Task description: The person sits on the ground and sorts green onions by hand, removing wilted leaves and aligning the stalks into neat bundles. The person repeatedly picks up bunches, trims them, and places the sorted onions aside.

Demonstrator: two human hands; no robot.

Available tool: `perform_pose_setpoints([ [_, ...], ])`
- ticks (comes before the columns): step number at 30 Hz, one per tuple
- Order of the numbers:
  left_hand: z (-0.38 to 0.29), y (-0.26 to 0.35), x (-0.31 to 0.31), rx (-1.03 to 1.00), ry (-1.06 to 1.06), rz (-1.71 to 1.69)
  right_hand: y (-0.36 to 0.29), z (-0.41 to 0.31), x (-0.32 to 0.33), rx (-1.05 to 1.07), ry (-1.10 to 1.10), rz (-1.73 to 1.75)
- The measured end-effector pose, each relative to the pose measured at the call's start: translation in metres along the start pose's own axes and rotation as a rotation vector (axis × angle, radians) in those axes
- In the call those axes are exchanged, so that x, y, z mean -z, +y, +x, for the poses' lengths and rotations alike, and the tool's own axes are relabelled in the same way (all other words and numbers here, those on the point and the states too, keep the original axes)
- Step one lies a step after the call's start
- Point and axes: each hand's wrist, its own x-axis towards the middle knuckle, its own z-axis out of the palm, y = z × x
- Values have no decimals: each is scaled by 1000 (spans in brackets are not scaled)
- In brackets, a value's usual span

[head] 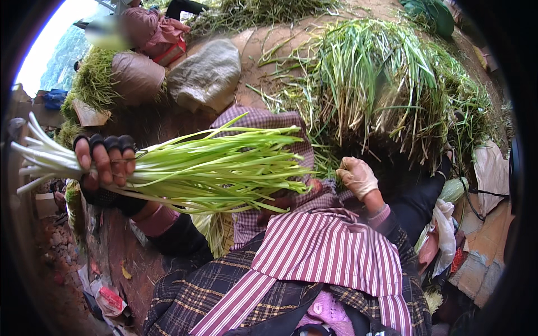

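My left hand (107, 168), in a black fingerless glove, grips a bundle of long allium greens (218, 168) around its pale lower stems. The white stem ends (40, 157) stick out to the left. The yellow-green leaves stretch rightward over my lap, above a checked cloth (260, 126). My right hand (357, 178) wears a thin whitish glove. Its fingers are curled into a fist just beyond the leaf tips, and nothing shows in it. In front of that hand lies a big heap of untrimmed greens (374, 80), with brownish stems and drooping leaves.
At the upper left sits another person (155, 33) in a pink checked top, near a brown-wrapped bale of greens (136, 77). A woven sack (208, 75) lies ahead. On the right are a pale green gourd (454, 189), plastic bags (443, 239) and flattened cardboard (479, 269).
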Motion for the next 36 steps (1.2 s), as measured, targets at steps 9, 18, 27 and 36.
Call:
perform_pose_setpoints([
  [9,121,-115,-78,91,-196,-275,-102,24,131,587,587,415],
  [18,125,-192,-109,193,145,-425,-17,-26,56,-99,-644,-258],
  [27,36,-264,-194,824,-92,-428,-26,-71,157,261,295,574],
  [36,18,-296,-226,942,-375,-264,-47,-68,118,189,216,932],
])
